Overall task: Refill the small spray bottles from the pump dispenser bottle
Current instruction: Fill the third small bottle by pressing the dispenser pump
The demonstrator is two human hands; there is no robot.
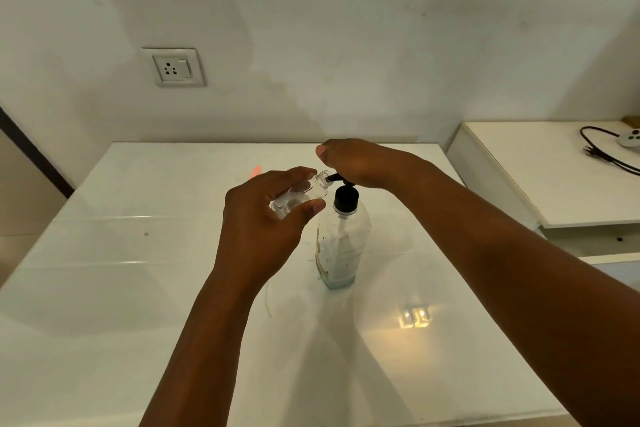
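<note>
White glossy desk [138, 288] against a pale wall, wall socket [174, 67] upper left. Head view: pump dispenser bottle [341, 246] stands upright near desk centre, clear body, black collar, a little liquid at the bottom. Right hand [360, 163] lies palm-down on top of the pump head, fingers over it, covering most of it; whether they curl round it I cannot tell. Black nozzle pokes out left from under that hand. Left hand [266, 211] grips small spray bottle [301, 196], clear, uncapped, tilted with its open threaded neck up and right, mouth touching the nozzle tip. Small bottle is held off the desk, just left of and above the dispenser's collar. Hands close together, not touching. Second white surface [554, 177] at right carries a black cable [602, 152] and a white device, partly cut off. Pink object [255, 170] on the desk behind the left hand, mostly hidden.
</note>
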